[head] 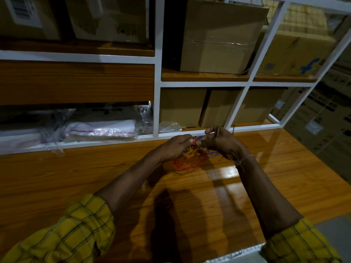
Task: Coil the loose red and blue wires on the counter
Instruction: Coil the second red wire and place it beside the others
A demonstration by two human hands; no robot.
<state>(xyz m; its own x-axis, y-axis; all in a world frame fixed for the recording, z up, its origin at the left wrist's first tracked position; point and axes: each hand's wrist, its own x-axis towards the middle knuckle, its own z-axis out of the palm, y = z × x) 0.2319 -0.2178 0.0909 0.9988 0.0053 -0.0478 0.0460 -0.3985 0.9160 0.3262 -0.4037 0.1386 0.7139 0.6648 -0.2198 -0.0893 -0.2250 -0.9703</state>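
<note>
**Red/blue wire bundle pinched between both hands above the counter**

While both hands meet over the far part of the wooden counter, the red wire hangs below them as a loose, thin multi-turn loop, its lowest turns at or just above the countertop; cannot tell if they touch. A tight band of red turns sits at the top of the bundle, right between the fingertips. The loop's long axis runs roughly left-right. The blue wire shows only in short strands: a bit above the band, more trailing right under the right hand.

Left hand: fingers curled, pinching the wound band from the left side. Right hand: thumb and fingers curled in, gripping the same bundle from the right; a thin thread is tied round that wrist.

Yellow plaid sleeves are rolled to the elbows. White shelving behind the counter holds cardboard boxes and clear plastic bags.
</note>
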